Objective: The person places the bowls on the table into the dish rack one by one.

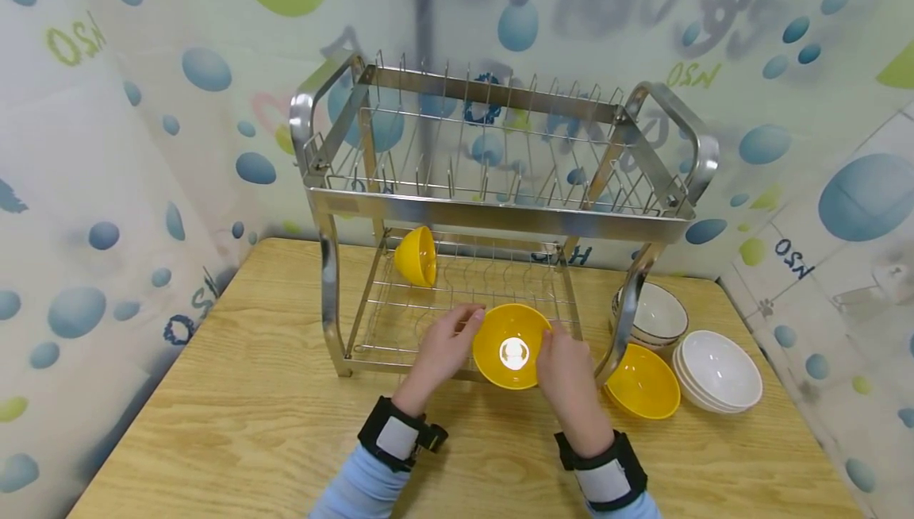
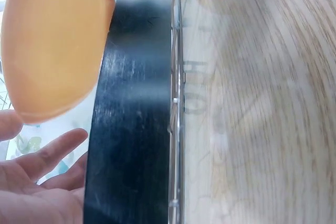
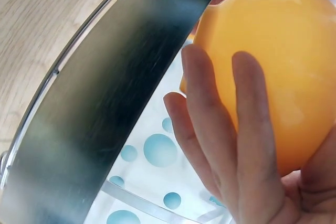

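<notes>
A yellow bowl [image 1: 507,344] is held up at the front edge of the lower rack, its hollow tilted toward the head camera. My right hand [image 1: 567,368] grips its right side, thumb at the rim; in the right wrist view the fingers [image 3: 252,103] lie along its outer wall. On the left side of the bowl is my left hand [image 1: 450,340], its fingers spread and the thumb close to the rim; whether it touches is unclear. Another yellow bowl [image 1: 414,257] stands on its side at the left of the lower rack.
A two-tier metal dish rack [image 1: 500,213] stands against a patterned curtain. Right of it on the wooden table [image 1: 257,392] are another yellow bowl [image 1: 645,382], white bowls [image 1: 721,368] in a stack, and dark-rimmed white bowls [image 1: 653,313] partly behind the rack's leg.
</notes>
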Demonstrator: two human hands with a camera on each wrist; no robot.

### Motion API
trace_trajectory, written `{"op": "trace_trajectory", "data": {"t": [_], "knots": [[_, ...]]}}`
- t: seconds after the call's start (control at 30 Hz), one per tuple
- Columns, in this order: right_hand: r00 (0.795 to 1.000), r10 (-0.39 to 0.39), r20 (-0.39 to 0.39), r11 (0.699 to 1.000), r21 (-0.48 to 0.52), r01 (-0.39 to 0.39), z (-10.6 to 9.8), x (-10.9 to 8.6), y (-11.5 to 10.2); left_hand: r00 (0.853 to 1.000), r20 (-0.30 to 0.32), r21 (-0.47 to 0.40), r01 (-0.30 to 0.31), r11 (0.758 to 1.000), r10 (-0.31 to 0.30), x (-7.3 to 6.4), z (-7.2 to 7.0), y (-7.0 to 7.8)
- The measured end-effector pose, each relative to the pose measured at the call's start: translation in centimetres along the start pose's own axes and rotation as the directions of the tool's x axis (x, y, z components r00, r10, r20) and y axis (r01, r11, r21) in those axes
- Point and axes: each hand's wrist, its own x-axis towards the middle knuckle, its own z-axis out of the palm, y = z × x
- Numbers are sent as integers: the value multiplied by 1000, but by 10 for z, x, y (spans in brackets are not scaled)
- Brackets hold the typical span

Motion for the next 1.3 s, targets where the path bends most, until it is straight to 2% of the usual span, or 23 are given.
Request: {"op": "trace_trajectory", "data": {"t": [0.3, 0.47, 0.63, 0.87, 1.23, 1.3], "knots": [[1000, 13, -3, 1000, -3, -13, 3, 0, -5, 998, 64, -59, 10, 998, -6, 1, 0, 1], [1000, -12, -21, 1000, 5, 12, 6, 0, -9, 995, 97, -93, 36, 995, -27, 2, -2, 0], [1000, 9, 7, 999, 45, -9, 8, -1, -15, 990, 132, -146, 65, 987, -46, 1, -5, 0], [1000, 7, 25, 996, 92, -9, 9, 0, -20, 978, 197, -255, 114, 960, -64, 3, -12, -4], [996, -85, -15, 989, 119, 86, 13, 0, -22, 964, 258, -370, 157, 916, -61, 2, -18, -5], [996, -91, -12, 988, 124, 92, 14, 0, -21, 959, 274, -394, 178, 902, -69, 2, -19, -7]]}}
